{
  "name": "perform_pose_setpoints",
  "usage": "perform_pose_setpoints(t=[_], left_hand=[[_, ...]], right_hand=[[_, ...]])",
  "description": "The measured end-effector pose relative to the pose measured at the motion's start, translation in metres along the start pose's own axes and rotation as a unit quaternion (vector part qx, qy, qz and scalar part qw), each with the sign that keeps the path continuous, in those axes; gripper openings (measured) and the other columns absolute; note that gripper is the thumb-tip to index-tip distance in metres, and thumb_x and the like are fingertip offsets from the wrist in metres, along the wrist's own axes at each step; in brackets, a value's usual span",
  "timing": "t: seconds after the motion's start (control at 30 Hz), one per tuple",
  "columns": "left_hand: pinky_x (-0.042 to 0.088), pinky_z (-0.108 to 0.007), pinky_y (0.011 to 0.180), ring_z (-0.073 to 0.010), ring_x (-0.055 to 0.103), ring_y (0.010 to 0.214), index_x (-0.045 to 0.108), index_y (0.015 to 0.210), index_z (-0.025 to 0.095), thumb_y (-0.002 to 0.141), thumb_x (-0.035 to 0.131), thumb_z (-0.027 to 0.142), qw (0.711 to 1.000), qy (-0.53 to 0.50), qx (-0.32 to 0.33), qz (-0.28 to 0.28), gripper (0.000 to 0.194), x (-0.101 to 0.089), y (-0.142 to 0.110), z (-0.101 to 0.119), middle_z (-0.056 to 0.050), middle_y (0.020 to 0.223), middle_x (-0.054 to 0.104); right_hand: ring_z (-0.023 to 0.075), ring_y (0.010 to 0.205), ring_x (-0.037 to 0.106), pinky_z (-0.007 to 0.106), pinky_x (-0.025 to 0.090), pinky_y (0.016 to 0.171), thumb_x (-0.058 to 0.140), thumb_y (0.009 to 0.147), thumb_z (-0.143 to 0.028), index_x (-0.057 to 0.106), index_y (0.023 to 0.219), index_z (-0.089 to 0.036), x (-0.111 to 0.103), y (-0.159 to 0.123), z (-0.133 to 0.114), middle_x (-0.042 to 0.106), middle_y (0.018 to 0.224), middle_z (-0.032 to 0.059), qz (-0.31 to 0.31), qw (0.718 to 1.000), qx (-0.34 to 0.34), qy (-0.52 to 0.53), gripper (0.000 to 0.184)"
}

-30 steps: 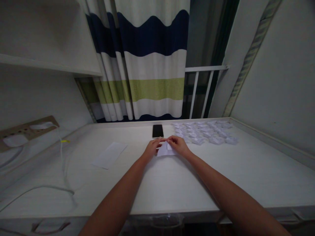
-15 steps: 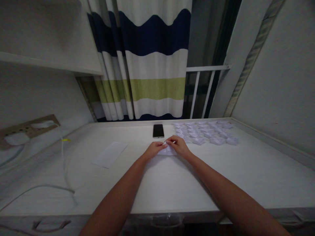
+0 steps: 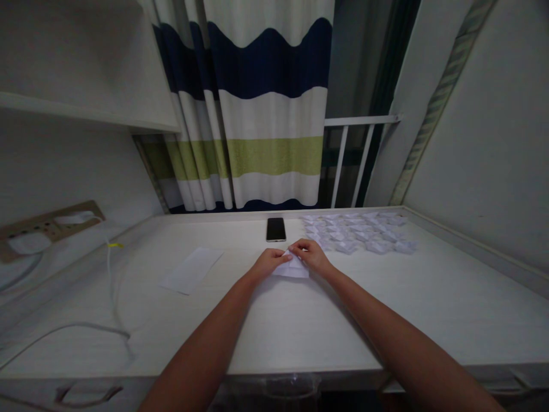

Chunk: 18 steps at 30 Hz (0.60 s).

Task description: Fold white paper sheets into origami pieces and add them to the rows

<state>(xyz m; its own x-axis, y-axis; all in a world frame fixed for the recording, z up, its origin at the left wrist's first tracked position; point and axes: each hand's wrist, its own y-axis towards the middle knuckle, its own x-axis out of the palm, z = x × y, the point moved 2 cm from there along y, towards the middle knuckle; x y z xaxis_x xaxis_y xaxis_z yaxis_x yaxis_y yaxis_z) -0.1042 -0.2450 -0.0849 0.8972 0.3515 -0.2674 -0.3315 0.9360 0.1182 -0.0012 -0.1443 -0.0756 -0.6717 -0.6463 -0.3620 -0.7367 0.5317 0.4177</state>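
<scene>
Between my two hands is a folded sheet of white paper (image 3: 292,269), its top narrowing toward my fingers and its lower edge wide. My left hand (image 3: 269,262) grips the paper's left side, thumb on top. At the upper right of the paper, my right hand (image 3: 312,255) pinches it with thumb and fingers. The fingertips of both hands nearly meet at the top. Part of the paper lies hidden under my fingers. Just beyond my hands a dark phone (image 3: 275,229) lies on the white desk (image 3: 300,332).
Rows of folded white paper pieces (image 3: 360,233) cover the desk's back right. Flat white paper (image 3: 191,270) lies to the left. A pale cable (image 3: 81,325) runs along the left side from a power strip (image 3: 51,229). A striped curtain (image 3: 274,114) hangs behind the desk.
The paper's lower edge has come slightly nearer to me, and more of its folded face shows. My hands have shifted only a little and keep their grip.
</scene>
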Motion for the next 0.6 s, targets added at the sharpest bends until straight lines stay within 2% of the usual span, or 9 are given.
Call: perform_pose_setpoints(t=[0.3,0.5,0.6], left_hand=[[0.028,-0.02,0.048,-0.0076,0.04,0.047,0.062,0.058,0.01,0.05,0.067,0.05,0.999,-0.021,-0.035,-0.012,0.041,0.0002,0.0006,-0.0035,0.003,0.049,0.05],[0.03,-0.021,0.049,-0.0096,0.044,0.051,0.064,0.063,0.009,0.052,0.066,0.05,0.999,-0.022,-0.036,-0.012,0.043,-0.0005,-0.0004,-0.0029,0.0,0.054,0.054],[0.029,-0.022,0.05,-0.0099,0.043,0.051,0.065,0.066,0.008,0.052,0.065,0.052,0.999,-0.018,-0.036,-0.014,0.046,-0.0003,-0.0005,-0.0035,0.0,0.054,0.054]], right_hand=[[0.0117,0.056,0.049,0.024,0.038,0.055,0.057,0.065,-0.032,0.059,0.057,-0.015,0.0017,0.0009,-0.0001,0.057,0.056,0.0013,-0.002,1.0,0.013,0.007,0.019],[0.0087,0.046,0.04,0.022,0.03,0.045,0.052,0.066,-0.046,0.055,0.054,-0.015,0.0025,0.0002,-0.0005,0.047,0.046,-0.0026,-0.024,0.997,0.059,0.048,0.033],[0.0082,0.044,0.037,0.022,0.028,0.044,0.047,0.068,-0.049,0.052,0.05,-0.015,0.0023,-0.0007,-0.0008,0.043,0.044,-0.0029,-0.021,0.997,0.06,0.037,0.039]])
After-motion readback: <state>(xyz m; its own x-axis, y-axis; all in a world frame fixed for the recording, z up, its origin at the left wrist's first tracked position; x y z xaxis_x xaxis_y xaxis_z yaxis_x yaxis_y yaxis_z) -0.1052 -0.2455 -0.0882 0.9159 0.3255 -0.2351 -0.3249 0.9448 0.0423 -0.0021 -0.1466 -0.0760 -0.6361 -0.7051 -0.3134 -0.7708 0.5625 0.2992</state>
